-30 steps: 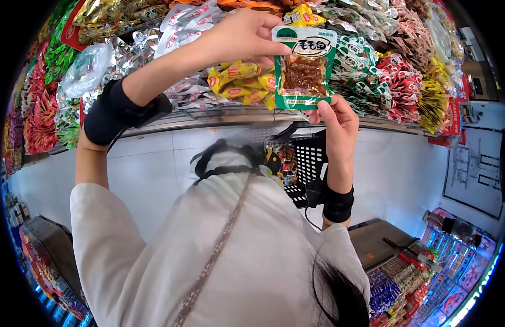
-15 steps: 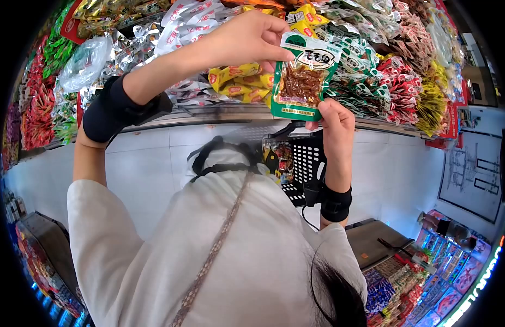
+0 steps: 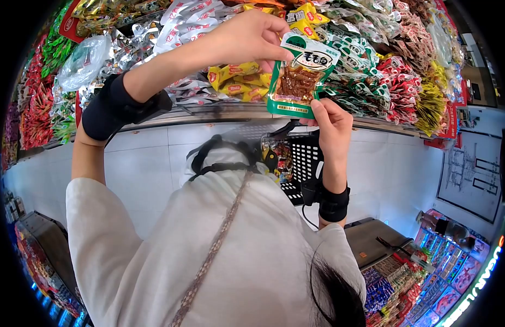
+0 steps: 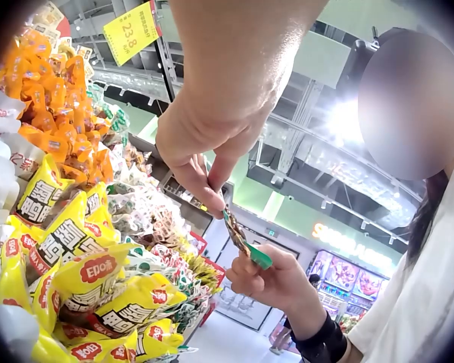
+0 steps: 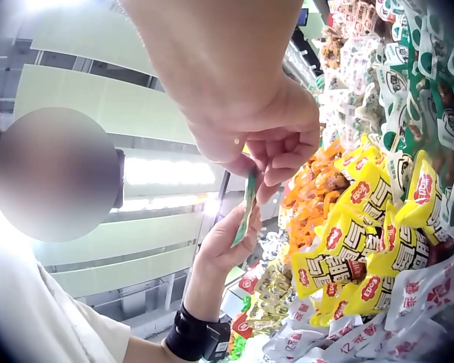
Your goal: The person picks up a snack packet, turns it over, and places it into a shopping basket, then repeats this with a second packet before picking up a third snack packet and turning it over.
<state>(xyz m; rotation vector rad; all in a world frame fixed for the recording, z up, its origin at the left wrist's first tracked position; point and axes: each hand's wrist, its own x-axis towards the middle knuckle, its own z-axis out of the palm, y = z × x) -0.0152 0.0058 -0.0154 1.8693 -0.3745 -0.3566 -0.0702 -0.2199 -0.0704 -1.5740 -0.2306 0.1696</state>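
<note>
Beside the heaped snacks (image 3: 402,82), left hand (image 3: 244,41) and right hand (image 3: 334,128) pinch a green packet (image 3: 297,84) at opposite sides, apparently inspecting it; moving on probably needs one to let go.

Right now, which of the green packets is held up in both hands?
The packet pinched near its top by the left hand and near its bottom by the right hand; the other green packets lie heaped, untouched.

Green-edged packet (image 3: 300,79): glossy plastic film. Yellow packets (image 4: 79,265): shiny, crinkled plastic. Shirt (image 3: 269,250), from here: matt cloth. Basket (image 3: 307,155): plastic.
</note>
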